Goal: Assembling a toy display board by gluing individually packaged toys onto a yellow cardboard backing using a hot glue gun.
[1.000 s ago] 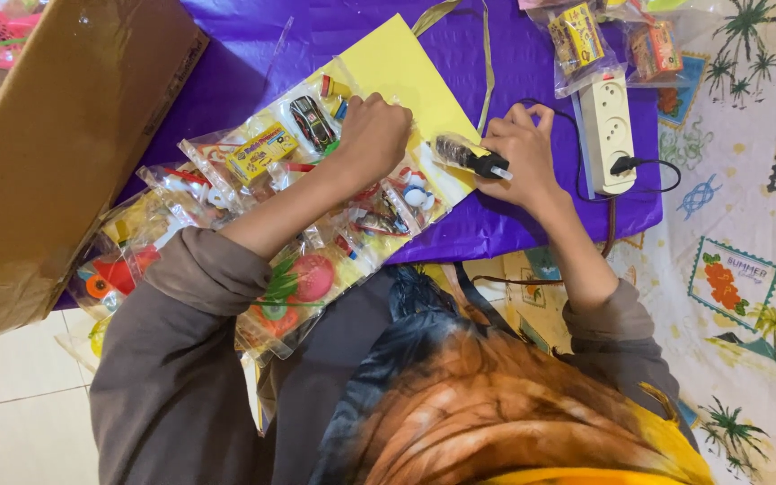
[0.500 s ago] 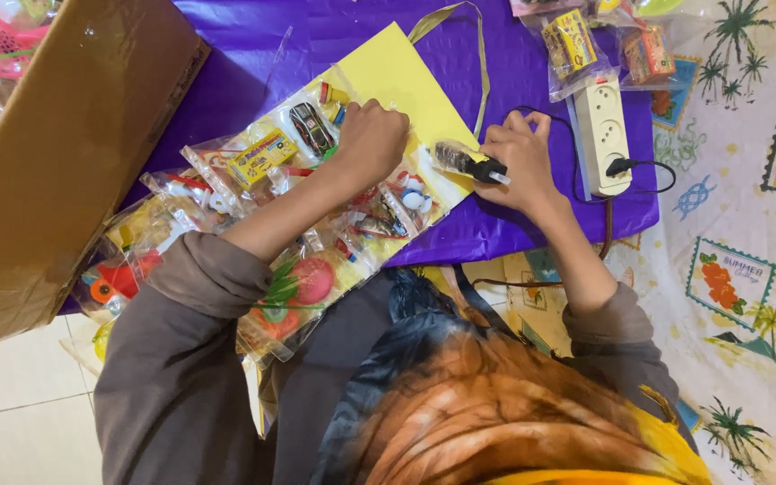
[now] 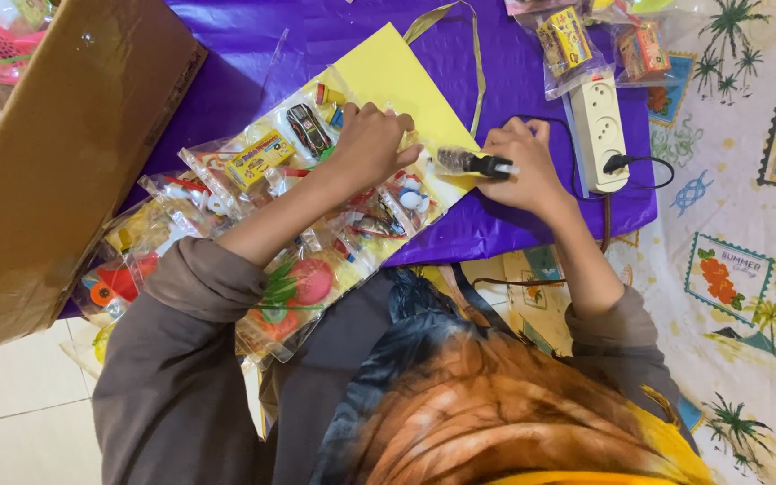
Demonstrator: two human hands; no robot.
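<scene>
My left hand point(image 3: 372, 144) presses down on a clear plastic toy packet point(image 3: 401, 193) lying on a yellow card point(image 3: 388, 72), its fingers curled at the packet's top edge. My right hand point(image 3: 518, 171) grips a small dark glue gun point(image 3: 471, 163) that points left. The gun's tip is at the card's right edge, just beside my left fingers. A row of clear packets with small toys, among them a toy car point(image 3: 305, 127) and a yellow box point(image 3: 258, 157), runs down the card under my left forearm.
A purple sheet point(image 3: 532, 54) covers the work surface. A white power strip point(image 3: 596, 130) with a black plug lies right of my right hand. More bagged toys point(image 3: 577, 40) sit at the top. A large cardboard box point(image 3: 56, 162) stands at the left. A patterned cloth point(image 3: 747, 224) lies to the right.
Both hands stay almost where they were. The glue gun remains at the card's right edge, and the view has shifted only slightly.
</scene>
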